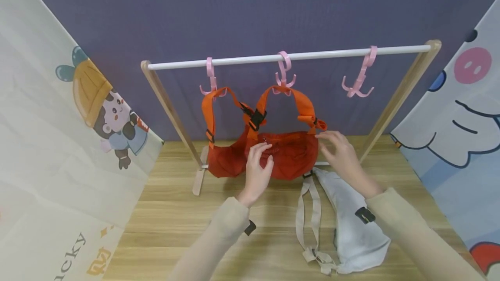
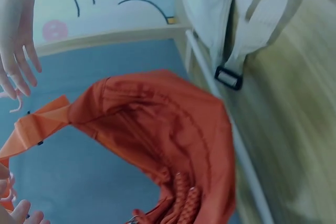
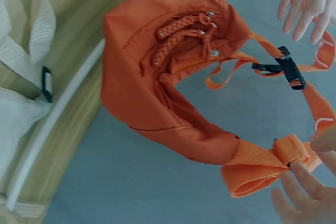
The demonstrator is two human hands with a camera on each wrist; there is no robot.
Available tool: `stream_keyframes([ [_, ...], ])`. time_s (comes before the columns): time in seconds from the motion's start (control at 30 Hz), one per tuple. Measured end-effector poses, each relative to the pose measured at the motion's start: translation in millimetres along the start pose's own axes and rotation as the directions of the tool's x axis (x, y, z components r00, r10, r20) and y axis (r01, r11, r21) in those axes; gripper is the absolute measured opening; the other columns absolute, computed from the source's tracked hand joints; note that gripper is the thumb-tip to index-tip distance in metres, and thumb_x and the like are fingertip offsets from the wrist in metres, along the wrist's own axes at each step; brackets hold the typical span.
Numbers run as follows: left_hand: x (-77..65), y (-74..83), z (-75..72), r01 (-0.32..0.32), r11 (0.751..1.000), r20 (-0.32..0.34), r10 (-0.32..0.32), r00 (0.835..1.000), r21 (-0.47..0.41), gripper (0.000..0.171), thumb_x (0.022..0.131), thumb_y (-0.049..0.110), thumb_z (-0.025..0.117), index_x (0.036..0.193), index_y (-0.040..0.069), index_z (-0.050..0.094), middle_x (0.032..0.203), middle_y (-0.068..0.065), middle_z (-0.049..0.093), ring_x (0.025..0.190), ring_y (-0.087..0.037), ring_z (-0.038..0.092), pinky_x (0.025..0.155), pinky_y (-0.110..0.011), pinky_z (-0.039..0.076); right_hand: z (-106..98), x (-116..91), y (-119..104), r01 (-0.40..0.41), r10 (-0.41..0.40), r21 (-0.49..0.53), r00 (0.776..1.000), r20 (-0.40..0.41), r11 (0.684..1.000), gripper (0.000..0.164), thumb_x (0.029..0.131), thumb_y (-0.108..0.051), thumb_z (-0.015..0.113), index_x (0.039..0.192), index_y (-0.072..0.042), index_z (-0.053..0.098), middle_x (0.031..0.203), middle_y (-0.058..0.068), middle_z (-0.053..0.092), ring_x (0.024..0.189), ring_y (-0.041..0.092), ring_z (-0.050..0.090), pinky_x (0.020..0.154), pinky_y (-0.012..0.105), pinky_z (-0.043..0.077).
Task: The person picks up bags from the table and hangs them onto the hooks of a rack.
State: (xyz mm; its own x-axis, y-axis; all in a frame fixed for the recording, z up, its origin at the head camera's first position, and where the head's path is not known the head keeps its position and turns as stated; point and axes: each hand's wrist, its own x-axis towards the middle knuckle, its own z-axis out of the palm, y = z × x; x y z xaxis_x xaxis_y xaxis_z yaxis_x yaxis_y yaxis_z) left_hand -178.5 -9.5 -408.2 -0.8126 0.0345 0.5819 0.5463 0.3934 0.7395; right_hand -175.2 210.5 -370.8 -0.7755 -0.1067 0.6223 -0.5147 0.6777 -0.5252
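A red-orange waist bag hangs by its orange strap from the middle pink hook. My left hand is in front of its left part, fingers loosely bent and nothing between them. At the bag's right end, my right hand has relaxed, spread fingers; in the right wrist view its fingertips overlap the folded strap end. A black buckle joins the strap on the left. Beside it, another red-orange bag hangs from the left pink hook, partly hidden.
A white rail on wooden posts carries the hooks; the right pink hook bears nothing. A pale grey bag with light straps lies on the wooden surface under my right forearm. Printed curtains flank both sides.
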Motion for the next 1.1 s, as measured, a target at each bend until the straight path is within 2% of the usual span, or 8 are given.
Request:
stream_keyframes([
  [0.2,-17.1,-3.6,3.9,0.052,0.999,0.069,-0.052,0.996,0.016,0.028,0.084,-0.001,0.055,0.111,0.005,0.059,0.118,-0.015,0.051,0.112,-0.025,0.049,0.094,-0.037,0.039,1,-12,7,0.026,-0.025,-0.047,0.999,0.038,0.999,0.026,0.076,0.013,0.061,0.100,0.004,0.063,0.099,0.021,0.061,0.091,0.037,0.053,0.080,0.049,0.041],
  [0.33,-27.8,-8.1,8.6,0.055,0.998,0.105,-0.056,0.993,0.008,0.028,0.084,-0.002,0.055,0.110,0.004,0.059,0.115,-0.014,0.052,0.110,-0.025,0.050,0.092,-0.036,0.041,0,-20,10,-0.003,0.012,-0.078,0.994,0.106,0.997,0.025,0.078,0.008,0.060,0.102,0.002,0.064,0.099,0.019,0.062,0.091,0.036,0.054,0.076,0.047,0.044],
  [0.43,-35.5,-12.4,14.0,0.042,0.999,0.122,-0.043,0.992,0.011,0.028,0.082,-0.004,0.057,0.109,0.001,0.060,0.112,-0.015,0.053,0.106,-0.026,0.052,0.091,-0.037,0.042,0,-27,13,-0.050,0.067,-0.096,0.981,0.180,0.994,0.023,0.082,0.004,0.059,0.105,0.000,0.063,0.101,0.018,0.060,0.083,0.030,0.057,0.065,0.037,0.048],
  [0.57,-47.2,-17.0,21.3,0.044,0.999,0.178,-0.049,0.983,0.030,0.030,0.079,-0.005,0.058,0.108,0.000,0.059,0.108,-0.014,0.053,0.102,-0.027,0.054,0.089,-0.036,0.044,6,-37,22,-0.063,0.089,-0.110,0.964,0.251,0.992,0.022,0.084,0.001,0.058,0.105,-0.001,0.063,0.099,0.017,0.060,0.074,0.026,0.058,0.054,0.028,0.045],
  [0.7,-59.8,-21.9,27.6,0.063,0.997,0.248,-0.073,0.966,0.048,0.033,0.077,-0.006,0.060,0.109,-0.001,0.058,0.107,-0.014,0.053,0.099,-0.029,0.054,0.087,-0.036,0.045,13,-46,27,-0.046,0.082,-0.125,0.950,0.301,0.991,0.023,0.082,0.002,0.060,0.104,0.000,0.063,0.099,0.018,0.060,0.084,0.033,0.060,0.063,0.038,0.049],
  [0.8,-67.7,-25.1,31.5,0.106,0.993,0.308,-0.118,0.944,0.055,0.035,0.077,-0.006,0.060,0.111,0.000,0.056,0.108,-0.014,0.052,0.100,-0.029,0.053,0.087,-0.036,0.045,16,-50,28,-0.046,0.089,-0.134,0.936,0.340,0.990,0.023,0.082,0.002,0.061,0.104,0.001,0.063,0.101,0.019,0.060,0.093,0.037,0.058,0.074,0.046,0.049],
  [0.97,-77.3,-27.2,35.3,0.174,0.982,0.406,-0.190,0.894,0.076,0.038,0.077,-0.005,0.060,0.114,0.000,0.054,0.110,-0.015,0.050,0.099,-0.028,0.052,0.085,-0.033,0.045,21,-57,31,-0.030,0.086,-0.142,0.909,0.408,0.989,0.022,0.081,0.004,0.059,0.103,0.002,0.063,0.099,0.017,0.062,0.093,0.036,0.059,0.075,0.045,0.049],
  [1.1,-83.6,-27.9,37.6,0.234,0.967,0.498,-0.252,0.830,0.100,0.042,0.079,-0.003,0.060,0.120,-0.002,0.050,0.113,-0.019,0.048,0.080,-0.014,0.052,0.073,-0.023,0.046,25,-63,37,-0.011,0.081,-0.161,0.895,0.438,0.987,0.022,0.080,0.005,0.060,0.101,0.001,0.064,0.100,0.021,0.062,0.092,0.039,0.059,0.074,0.046,0.049],
])
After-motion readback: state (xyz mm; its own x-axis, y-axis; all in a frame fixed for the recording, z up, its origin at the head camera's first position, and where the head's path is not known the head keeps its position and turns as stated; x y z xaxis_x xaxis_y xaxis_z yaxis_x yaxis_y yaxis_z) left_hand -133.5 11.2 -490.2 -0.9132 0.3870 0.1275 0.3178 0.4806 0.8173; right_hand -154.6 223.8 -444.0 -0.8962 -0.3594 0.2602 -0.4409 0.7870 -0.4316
